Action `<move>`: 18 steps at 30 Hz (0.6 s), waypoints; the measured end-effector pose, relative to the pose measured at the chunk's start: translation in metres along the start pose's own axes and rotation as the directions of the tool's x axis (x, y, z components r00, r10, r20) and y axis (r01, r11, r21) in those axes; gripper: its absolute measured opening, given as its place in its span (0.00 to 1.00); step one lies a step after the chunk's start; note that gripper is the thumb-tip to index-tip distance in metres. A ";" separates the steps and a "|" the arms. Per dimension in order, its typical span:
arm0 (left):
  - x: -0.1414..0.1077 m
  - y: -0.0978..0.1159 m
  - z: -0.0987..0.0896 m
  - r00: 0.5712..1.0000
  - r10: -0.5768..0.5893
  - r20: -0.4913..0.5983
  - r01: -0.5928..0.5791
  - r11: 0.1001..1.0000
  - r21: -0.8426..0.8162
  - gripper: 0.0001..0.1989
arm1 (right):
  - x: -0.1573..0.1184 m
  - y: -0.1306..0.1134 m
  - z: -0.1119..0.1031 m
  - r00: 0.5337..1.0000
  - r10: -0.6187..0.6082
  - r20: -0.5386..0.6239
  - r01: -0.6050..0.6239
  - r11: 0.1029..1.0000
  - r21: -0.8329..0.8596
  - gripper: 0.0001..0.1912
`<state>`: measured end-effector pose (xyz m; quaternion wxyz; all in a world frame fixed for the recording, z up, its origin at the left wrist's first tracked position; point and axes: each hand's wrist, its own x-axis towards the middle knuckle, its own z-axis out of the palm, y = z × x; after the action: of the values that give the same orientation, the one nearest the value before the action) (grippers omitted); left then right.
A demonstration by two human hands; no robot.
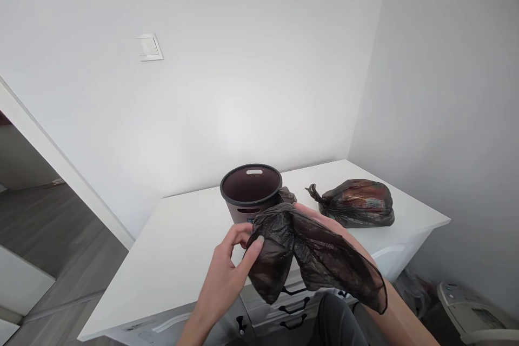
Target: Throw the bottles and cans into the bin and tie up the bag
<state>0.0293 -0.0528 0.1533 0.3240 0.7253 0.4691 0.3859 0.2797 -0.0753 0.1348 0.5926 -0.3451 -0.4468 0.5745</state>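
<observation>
A thin black plastic garbage bag (pixel 275 259) hangs between my hands in front of the bin, bunched near its top and flaring to the right. My left hand (pixel 227 262) pinches its left side with thumb and fingers. Behind the bag, my right hand (pixel 322 219) is around its bunched part; most of its fingers are hidden by the plastic. Just behind my hands stands a brownish round trash bin (pixel 251 186) with a dark rim and cut-out handle holes, upright on the white countertop (pixel 182 248). The inside that shows has no liner.
A filled, knotted black bag (pixel 360 203) lies on the countertop to the right. Drawers with black handles (pixel 292 321) are below the front edge. A light switch (pixel 149 47) is on the wall. A pale appliance (pixel 472 311) stands at lower right.
</observation>
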 end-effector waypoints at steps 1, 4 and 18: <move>0.001 -0.001 -0.004 0.999 -0.032 0.032 0.033 0.999 -0.022 0.17 | -0.002 -0.001 0.000 1.000 0.015 -0.005 -0.015 1.000 -0.003 0.29; 0.006 -0.003 -0.018 0.993 -0.109 0.054 0.116 0.983 -0.142 0.19 | -0.007 -0.009 -0.004 0.997 0.037 0.070 -0.039 0.999 0.023 0.35; 0.016 0.028 -0.072 0.930 0.306 -0.201 -0.190 0.872 0.451 0.19 | -0.013 -0.039 -0.002 0.997 -0.021 0.069 0.058 0.805 -0.591 0.19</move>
<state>-0.0167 -0.0400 0.2165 0.0401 0.7743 0.4827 0.4072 0.2966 -0.0914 0.1684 0.4539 -0.4860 -0.6281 0.4041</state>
